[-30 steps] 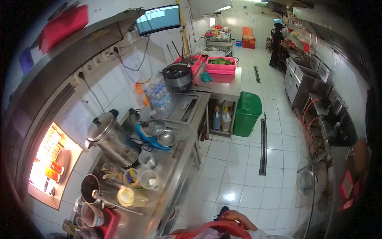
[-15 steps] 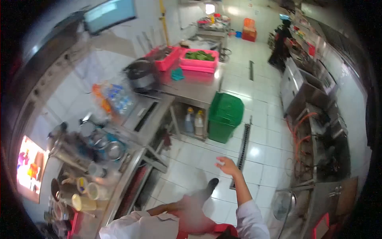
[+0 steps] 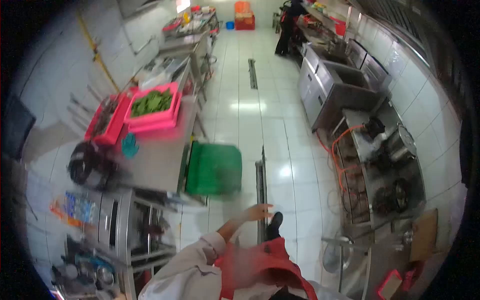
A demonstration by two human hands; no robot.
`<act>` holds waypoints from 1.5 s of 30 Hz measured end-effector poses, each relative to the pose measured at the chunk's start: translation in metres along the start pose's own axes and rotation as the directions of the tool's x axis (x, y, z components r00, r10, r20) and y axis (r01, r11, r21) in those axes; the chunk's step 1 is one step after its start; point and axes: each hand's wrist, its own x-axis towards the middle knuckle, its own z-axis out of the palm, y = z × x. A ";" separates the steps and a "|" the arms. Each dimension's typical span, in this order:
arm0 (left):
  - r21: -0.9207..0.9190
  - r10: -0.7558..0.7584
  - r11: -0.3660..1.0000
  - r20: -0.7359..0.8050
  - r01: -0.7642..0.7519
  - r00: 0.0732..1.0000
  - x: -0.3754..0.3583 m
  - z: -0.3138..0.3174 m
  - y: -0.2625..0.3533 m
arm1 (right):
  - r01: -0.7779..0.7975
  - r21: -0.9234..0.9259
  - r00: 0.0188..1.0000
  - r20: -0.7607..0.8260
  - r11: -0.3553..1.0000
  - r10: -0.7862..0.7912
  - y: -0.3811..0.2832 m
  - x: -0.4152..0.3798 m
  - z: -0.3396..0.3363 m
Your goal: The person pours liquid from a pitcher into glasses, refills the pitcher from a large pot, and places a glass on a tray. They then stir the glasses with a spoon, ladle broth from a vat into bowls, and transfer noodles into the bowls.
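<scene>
My left hand [image 3: 257, 212] reaches forward over the floor, above a dark shoe [image 3: 274, 225], with its fingers apart and nothing held. Its pale sleeve [image 3: 192, 255] lies beside the red apron [image 3: 255, 262]. Beyond this hand, to the left, stands the green bin [image 3: 214, 169]. My right hand is out of sight; only some pale cloth shows at the lower right of the apron.
At left, a steel table [image 3: 160, 160] holds a pink crate [image 3: 172, 112] of green leaves, a teal cloth [image 3: 130, 145] and a black pot. Stoves [image 3: 360, 170] with orange hoses line the right. A floor drain [image 3: 260, 195] runs ahead. Another person [image 3: 287, 27] stands far back.
The view has turned right and moved forward along the aisle. My right hand has left the view. My left hand has swung up and forward from beside the apron.
</scene>
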 end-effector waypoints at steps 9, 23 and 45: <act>0.223 0.211 0.954 -0.031 -0.199 0.977 0.228 -0.099 0.085 | 0.389 -0.247 0.916 0.000 0.887 -0.402 -0.230 0.214 -0.249; 0.834 0.522 0.523 -0.154 -0.172 0.839 0.449 -0.442 0.211 | 0.908 0.017 0.418 -0.006 0.418 -0.908 -0.833 0.240 -0.572; 0.471 0.382 0.876 -0.807 0.101 0.450 0.547 -0.996 0.242 | 0.689 0.657 0.157 0.275 0.305 -0.949 -1.342 0.285 -0.870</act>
